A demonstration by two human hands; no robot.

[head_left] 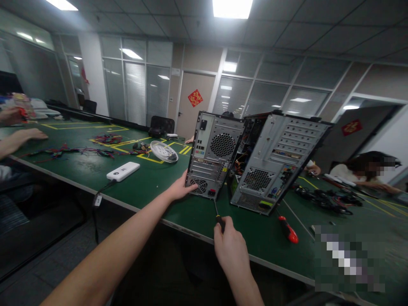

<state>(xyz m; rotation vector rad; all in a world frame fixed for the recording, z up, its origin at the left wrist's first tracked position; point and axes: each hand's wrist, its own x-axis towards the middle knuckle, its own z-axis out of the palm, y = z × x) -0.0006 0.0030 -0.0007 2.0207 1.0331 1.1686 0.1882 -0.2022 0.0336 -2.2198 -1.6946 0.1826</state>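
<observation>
A smaller computer case stands upright on the green table, its rear panel with fan grille and ports towards me. My left hand grips its lower left edge, the thumb on the rear panel and the fingers along the side, partly hidden. A screwdriver with a black and yellow handle is in my closed right hand. The shaft points up at the case's lower right corner; I cannot tell whether the tip touches it. Just right stands a larger computer case, its left side open with wires inside.
A red-handled screwdriver lies right of the larger case, near black cables. On the left are a white power strip, a round clear tray and loose wires. Other people's hands rest at both sides.
</observation>
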